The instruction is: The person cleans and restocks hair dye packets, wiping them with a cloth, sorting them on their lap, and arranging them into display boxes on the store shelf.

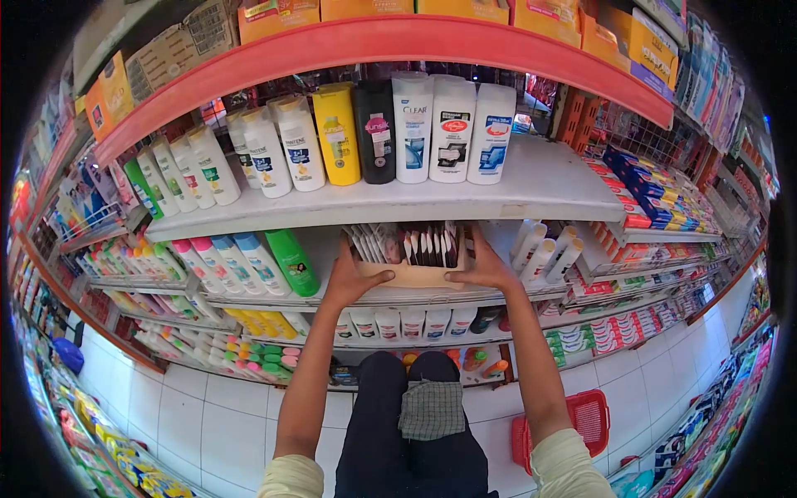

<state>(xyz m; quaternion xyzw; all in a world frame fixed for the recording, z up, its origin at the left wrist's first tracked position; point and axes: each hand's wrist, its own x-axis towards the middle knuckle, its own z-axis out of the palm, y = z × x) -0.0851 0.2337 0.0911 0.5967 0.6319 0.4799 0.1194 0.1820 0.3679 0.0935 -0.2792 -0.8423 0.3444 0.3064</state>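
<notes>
A shallow cardboard box point(413, 275) sits at the second shelf, below the upper white shelf. Upright rows of small packets point(427, 247) fill it, whitish on the left and darker-edged on the right. My left hand point(355, 278) grips its left end, with the thumb over the front face. At the right end, my right hand point(488, 267) grips it the same way. A green bottle point(292, 262) stands left of my left hand. White bottles point(540, 256) stand to the right of my right hand. The box's back is hidden under the upper shelf.
Shampoo bottles point(413, 133) line the upper shelf point(398, 203), whose front edge overhangs the box. A red rail point(382, 40) runs above. Stacked toothpaste-like boxes point(656, 195) are at right. A red basket point(588, 415) stands on the tiled floor beside my legs.
</notes>
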